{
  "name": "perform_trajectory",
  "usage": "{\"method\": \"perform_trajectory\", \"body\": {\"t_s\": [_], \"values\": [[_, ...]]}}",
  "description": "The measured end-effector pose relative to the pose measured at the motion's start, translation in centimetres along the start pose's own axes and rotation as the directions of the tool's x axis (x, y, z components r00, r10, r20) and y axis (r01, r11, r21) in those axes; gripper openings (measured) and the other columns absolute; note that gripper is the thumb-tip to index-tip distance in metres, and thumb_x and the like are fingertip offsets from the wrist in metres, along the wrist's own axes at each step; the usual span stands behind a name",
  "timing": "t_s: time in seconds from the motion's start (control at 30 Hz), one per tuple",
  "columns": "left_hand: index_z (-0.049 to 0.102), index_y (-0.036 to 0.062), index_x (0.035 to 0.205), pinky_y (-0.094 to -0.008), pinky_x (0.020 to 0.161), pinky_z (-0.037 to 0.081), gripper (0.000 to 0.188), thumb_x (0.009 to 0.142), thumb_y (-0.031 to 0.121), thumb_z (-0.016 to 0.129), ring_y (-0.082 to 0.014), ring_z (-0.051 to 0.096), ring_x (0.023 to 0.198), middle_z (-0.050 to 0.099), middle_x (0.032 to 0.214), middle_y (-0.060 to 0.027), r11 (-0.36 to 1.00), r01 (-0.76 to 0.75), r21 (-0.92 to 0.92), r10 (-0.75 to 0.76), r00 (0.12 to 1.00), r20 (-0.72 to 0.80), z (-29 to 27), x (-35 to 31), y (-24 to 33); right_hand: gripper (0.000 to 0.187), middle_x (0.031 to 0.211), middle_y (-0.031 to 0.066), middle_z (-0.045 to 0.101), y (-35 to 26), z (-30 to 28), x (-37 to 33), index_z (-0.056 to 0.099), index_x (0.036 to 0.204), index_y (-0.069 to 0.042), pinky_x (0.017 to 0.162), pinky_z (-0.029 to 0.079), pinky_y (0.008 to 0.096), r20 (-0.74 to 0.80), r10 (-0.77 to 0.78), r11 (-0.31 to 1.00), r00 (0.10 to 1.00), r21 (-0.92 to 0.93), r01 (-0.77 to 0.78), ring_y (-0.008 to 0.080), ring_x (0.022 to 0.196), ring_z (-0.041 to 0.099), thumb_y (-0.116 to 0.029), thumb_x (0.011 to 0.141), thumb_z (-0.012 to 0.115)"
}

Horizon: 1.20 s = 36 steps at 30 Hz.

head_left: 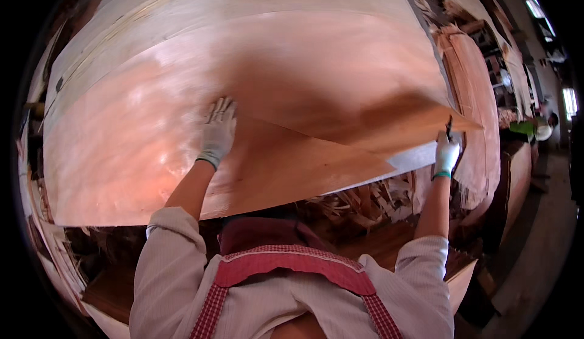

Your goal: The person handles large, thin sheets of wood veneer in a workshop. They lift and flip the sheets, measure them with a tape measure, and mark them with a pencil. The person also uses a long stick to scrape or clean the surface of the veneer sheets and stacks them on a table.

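Observation:
A large, thin sheet of pinkish wood veneer [316, 53] spreads before me. My left hand [219, 133], in a white glove with a green cuff, lies flat on it with fingers stretched out. At the right edge, my gloved right hand [447, 152] is closed round a dark, slim tool [449, 127] that looks like a knife. Beside that hand, a pointed veneer flap [426, 117] is lifted and casts a shadow. A slanting line runs from near my left hand toward the right, where a pale grey surface [417, 156] shows under the veneer.
Broken veneer scraps [359, 208] lie below the front edge. On the right stands a stack of reddish veneer [477, 96]. Paler sheets [146, 10] extend at the far left. A person in green and white [535, 127] is at the far right, beside a walkway [544, 235].

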<state>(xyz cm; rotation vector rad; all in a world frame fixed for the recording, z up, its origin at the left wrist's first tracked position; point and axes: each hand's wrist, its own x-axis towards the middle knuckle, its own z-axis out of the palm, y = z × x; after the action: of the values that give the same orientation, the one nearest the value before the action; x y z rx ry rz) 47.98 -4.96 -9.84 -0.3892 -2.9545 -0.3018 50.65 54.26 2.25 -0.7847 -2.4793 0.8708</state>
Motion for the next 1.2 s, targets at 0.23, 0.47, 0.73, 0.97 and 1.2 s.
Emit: {"method": "perform_trajectory", "body": {"t_s": [0.23, 0.47, 0.73, 0.97, 1.2], "values": [[0.043, 0.0061, 0.135, -0.0409, 0.115, 0.021, 0.042, 0.095, 0.02, 0.044, -0.0247, 0.032, 0.137, 0.038, 0.146, -0.0089, 0.999, 0.001, 0.04, -0.001, 1.0, -0.001, -0.3, -0.5, 0.4, 0.03, 0.052, 0.0028, 0.049, 0.4, -0.4, -0.4, 0.058, 0.062, 0.0, 0.048, 0.036, 0.0317, 0.028, 0.304, 0.932, 0.952, 0.198, -0.303, 0.0136, 0.048, 0.045, -0.024, 0.078, 0.059], [0.042, 0.0054, 0.136, -0.0423, 0.115, 0.021, 0.042, 0.095, 0.018, 0.042, -0.0269, 0.031, 0.137, 0.038, 0.145, -0.011, 0.998, -0.055, 0.028, 0.056, 0.998, -0.042, 0.1, -0.3, -0.2, 0.042, 0.067, 0.0009, 0.056, 2.2, 0.7, -5.5, 0.058, 0.09, -0.009, 0.042, 0.032, 0.0229, 0.166, 0.434, 0.731, 0.886, 0.509, -0.454, 0.0076, 0.047, 0.04, -0.05, 0.086, 0.059], [0.042, 0.0041, 0.135, -0.0432, 0.115, 0.022, 0.041, 0.096, 0.016, 0.042, -0.0295, 0.031, 0.136, 0.038, 0.145, -0.0127, 0.996, -0.068, -0.05, 0.065, 0.996, -0.065, -0.4, -0.2, 0.5, 0.031, 0.066, -0.0041, 0.046, 1.3, 3.9, -18.7, 0.055, 0.091, -0.016, 0.039, 0.026, 0.0201, 0.535, 0.616, 0.112, 0.579, 0.668, -0.736, 0.0056, 0.046, 0.033, -0.048, 0.091, 0.057], [0.043, 0.0051, 0.135, -0.0431, 0.114, 0.022, 0.04, 0.096, 0.015, 0.042, -0.0312, 0.03, 0.137, 0.038, 0.145, -0.0128, 0.999, -0.039, -0.037, 0.038, 0.999, -0.031, -0.6, -0.3, 0.6, 0.022, 0.07, -0.0047, 0.051, 5.5, 6.3, -22.3, 0.059, 0.103, -0.009, 0.05, 0.04, 0.0236, 0.53, 0.56, 0.365, 0.637, 0.533, -0.763, 0.0072, 0.058, 0.046, -0.024, 0.088, 0.064], [0.043, 0.0048, 0.135, -0.0434, 0.114, 0.023, 0.041, 0.096, 0.017, 0.042, -0.0323, 0.03, 0.137, 0.039, 0.145, -0.0131, 0.996, -0.092, -0.005, 0.091, 0.994, -0.06, -0.2, -0.2, 0.5, 0.012, 0.067, -0.0013, 0.051, 5.5, 9.7, -22.8, 0.059, 0.084, -0.008, 0.048, 0.035, 0.0237, 0.573, 0.557, 0.159, 0.601, 0.637, -0.755, 0.0104, 0.053, 0.042, -0.015, 0.091, 0.051]]}}
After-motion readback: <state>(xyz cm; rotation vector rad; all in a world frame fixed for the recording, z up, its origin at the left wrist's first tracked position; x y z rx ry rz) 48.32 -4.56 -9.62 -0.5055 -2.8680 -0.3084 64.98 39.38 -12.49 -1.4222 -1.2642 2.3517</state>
